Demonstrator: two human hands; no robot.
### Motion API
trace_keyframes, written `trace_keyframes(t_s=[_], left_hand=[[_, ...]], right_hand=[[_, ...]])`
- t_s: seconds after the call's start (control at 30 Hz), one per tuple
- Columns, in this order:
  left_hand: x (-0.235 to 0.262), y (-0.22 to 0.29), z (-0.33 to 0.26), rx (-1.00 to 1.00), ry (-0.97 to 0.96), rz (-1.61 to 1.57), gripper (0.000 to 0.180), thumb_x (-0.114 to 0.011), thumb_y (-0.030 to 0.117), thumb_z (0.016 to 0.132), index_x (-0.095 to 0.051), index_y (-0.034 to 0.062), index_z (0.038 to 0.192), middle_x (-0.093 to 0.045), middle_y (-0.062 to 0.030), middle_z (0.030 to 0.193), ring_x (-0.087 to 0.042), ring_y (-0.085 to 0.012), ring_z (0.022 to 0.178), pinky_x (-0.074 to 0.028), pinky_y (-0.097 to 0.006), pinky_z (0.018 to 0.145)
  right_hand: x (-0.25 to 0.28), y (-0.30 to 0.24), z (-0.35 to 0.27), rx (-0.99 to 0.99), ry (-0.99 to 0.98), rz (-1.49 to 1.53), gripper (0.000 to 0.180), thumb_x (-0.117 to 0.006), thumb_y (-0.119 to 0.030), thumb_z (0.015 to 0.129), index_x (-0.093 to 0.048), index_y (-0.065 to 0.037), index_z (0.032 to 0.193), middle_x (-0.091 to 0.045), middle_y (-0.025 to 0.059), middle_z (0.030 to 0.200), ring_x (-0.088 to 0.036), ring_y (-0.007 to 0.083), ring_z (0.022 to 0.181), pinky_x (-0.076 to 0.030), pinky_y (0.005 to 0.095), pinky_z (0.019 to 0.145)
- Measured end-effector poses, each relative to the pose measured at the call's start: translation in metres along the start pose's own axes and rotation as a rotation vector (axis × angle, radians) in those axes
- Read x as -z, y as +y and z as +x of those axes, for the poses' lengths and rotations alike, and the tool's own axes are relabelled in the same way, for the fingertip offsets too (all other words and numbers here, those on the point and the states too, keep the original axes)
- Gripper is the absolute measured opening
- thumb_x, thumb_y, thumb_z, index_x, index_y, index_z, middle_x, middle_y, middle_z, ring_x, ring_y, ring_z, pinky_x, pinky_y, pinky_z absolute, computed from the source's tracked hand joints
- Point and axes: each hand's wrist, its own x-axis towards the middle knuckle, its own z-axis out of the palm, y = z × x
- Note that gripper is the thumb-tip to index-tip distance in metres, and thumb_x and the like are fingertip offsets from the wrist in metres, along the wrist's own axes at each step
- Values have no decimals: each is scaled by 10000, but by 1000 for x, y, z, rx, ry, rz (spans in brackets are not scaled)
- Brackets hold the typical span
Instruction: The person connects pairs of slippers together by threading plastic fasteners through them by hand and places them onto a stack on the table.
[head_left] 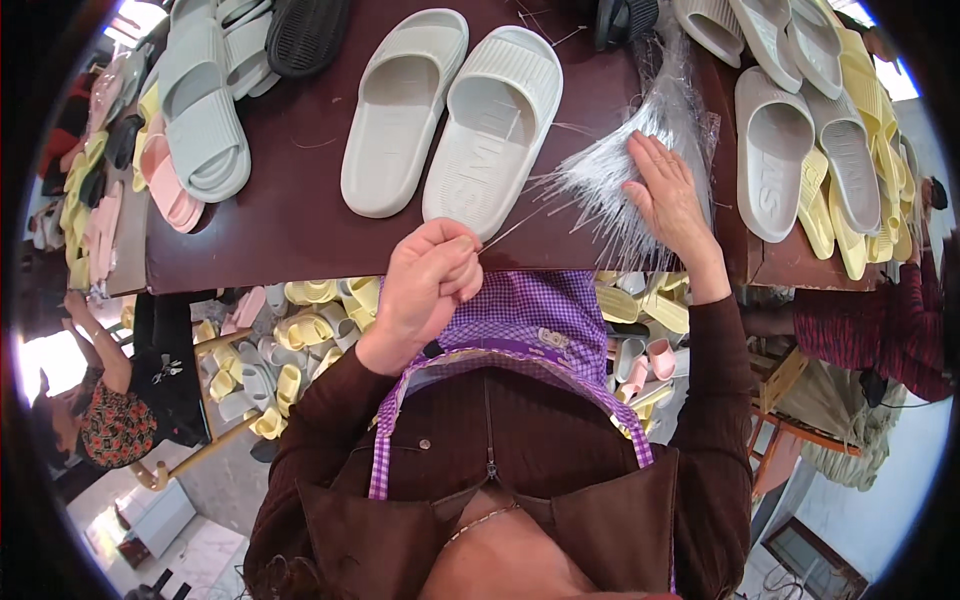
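My left hand (430, 280) is at the near edge of the dark brown table (290, 215), pinching one thin clear plastic strand (515, 228). The strand runs up and right toward a fanned bundle of clear plastic strands (625, 160). My right hand (668, 195) lies flat on that bundle, fingers spread, holding it down. A pair of pale grey-green slide sandals (455, 115) lies side by side on the table just beyond my left hand, soles down. One loose strand crosses the right sandal.
More slides are piled at the table's left (200, 110) and right (820, 150) in grey, yellow and pink; a black one (305, 35) lies at the back. Loose yellow and pink slides (300, 335) cover the floor below. One person sits at the left (120, 400), another at the right (880, 330).
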Motion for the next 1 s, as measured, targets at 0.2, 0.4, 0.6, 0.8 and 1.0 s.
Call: trace_keyframes(t_s=[0.2, 0.4, 0.6, 0.8, 1.0], left_hand=[[20, 41, -40, -140, 42, 21, 76, -503, 45, 881, -552, -11, 871, -341, 43, 532, -286, -58, 439, -305, -240, 454], [15, 97, -72, -322, 120, 268, 68, -515, 31, 865, -570, -6, 856, -416, 30, 546, -344, -56, 444, -315, -213, 459], [-38, 86, -50, -562, 166, 1199, 54, -558, 1, 821, -594, -20, 855, -586, -67, 638, -540, -132, 521, -400, -248, 497], [-56, 75, -38, -803, -4, 1366, 71, -597, -22, 779, -613, -13, 847, -593, -97, 694, -562, -195, 578, -457, -279, 561], [-43, 82, -45, -1050, 45, 1541, 127, -621, -58, 713, -607, -17, 832, -583, -116, 720, -559, -280, 622, -455, -336, 568]], right_hand=[[3, 1, 4, 15, 15, -8, 484, -505, -284, 912, -425, -48, 1327, -439, 145, 1363, -374, 319, 1284, -263, 430, 1066], [46, -28, 20, -6, 205, 174, 331, -606, -68, 826, -584, -11, 1151, -612, 145, 1122, -554, 305, 1050, -419, 375, 909], [108, -154, 57, 536, 320, 339, 310, -648, 29, 684, -632, -4, 992, -614, 85, 805, -562, 230, 700, -446, 328, 614], [96, -169, 70, 642, 301, 356, 291, -649, 63, 655, -626, 13, 940, -613, 64, 758, -569, 244, 691, -448, 330, 606], [92, -152, 70, 455, 209, 499, 193, -649, 58, 697, -638, -1, 881, -622, 78, 737, -583, 238, 656, -458, 328, 596]])
